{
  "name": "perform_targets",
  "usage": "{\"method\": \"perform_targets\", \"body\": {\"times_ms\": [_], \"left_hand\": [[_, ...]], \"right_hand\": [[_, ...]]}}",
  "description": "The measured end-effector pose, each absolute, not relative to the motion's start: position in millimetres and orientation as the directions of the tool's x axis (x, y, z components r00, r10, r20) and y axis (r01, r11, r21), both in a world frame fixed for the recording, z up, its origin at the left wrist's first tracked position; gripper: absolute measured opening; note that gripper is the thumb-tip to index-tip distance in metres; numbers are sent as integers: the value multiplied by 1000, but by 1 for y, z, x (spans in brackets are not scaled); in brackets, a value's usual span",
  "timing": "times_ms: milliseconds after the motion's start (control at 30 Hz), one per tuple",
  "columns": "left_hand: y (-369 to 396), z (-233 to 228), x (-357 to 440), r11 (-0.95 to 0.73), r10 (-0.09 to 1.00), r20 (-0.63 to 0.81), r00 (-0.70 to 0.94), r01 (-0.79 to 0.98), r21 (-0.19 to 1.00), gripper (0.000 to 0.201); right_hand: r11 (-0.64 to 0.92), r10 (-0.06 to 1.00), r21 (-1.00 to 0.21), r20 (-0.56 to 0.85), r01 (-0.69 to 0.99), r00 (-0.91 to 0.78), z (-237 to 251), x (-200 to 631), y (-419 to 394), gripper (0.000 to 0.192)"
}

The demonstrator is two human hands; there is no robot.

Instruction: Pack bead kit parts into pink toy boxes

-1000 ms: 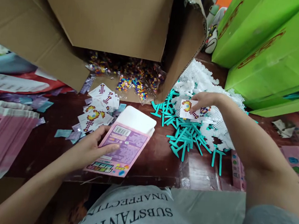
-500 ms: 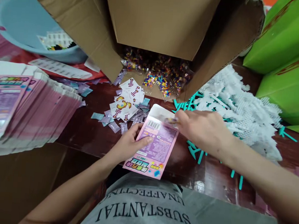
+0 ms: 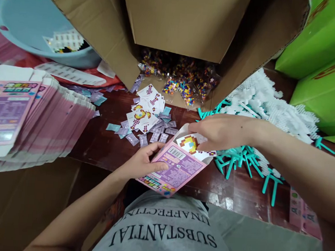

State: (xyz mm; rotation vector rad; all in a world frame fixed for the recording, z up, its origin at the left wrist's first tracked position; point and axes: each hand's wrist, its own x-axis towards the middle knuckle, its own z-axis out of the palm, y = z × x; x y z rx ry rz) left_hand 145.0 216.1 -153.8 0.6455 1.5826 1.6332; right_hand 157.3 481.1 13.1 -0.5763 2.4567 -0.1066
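A pink and purple printed box (image 3: 178,166) is tilted in front of my shirt, its open end facing away from me. My left hand (image 3: 142,162) grips its left side, thumb across the printed face. At the mouth, my right hand (image 3: 221,133) pinches a white card (image 3: 189,143) with a yellow and brown pixel pattern, which lies partly inside the box. Some of the right fingers are hidden by the box and card. Beyond the box lie similar pattern cards (image 3: 142,116) and small lilac and blue sachets (image 3: 132,139).
A stack of flat pink boxes (image 3: 53,121) stands at left, below a blue basin (image 3: 25,20). An open carton (image 3: 180,19) holds bags of coloured beads (image 3: 184,89). White pegboards (image 3: 272,106), teal plastic tools (image 3: 272,186) and green bags (image 3: 325,87) are at right.
The box has tilted and its mouth has opened wider. My right hand has turned over the mouth, and the patterned card now shows in the opening.
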Motion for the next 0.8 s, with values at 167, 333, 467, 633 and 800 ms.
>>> {"method": "perform_targets", "body": {"times_ms": [167,333,467,633,800], "left_hand": [[214,-162,143,48,749,-144,-647,-163,985,58],[204,-162,138,45,561,-94,-823,-83,995,60],[200,-154,134,115,472,-14,-882,46,992,57],[179,-149,132,283,279,29,-960,111,953,52],[146,-148,151,324,408,-44,-912,100,941,46]], "right_hand": [[868,-494,-246,-330,-431,-804,28,160,484,46],[870,-402,-262,117,-418,-908,42,186,497,50],[836,-397,-282,280,-470,-874,18,208,498,40],[959,-247,-106,144,-263,-958,-53,200,541,36],[938,-196,203,-359,-281,-913,-126,182,587,39]]}}
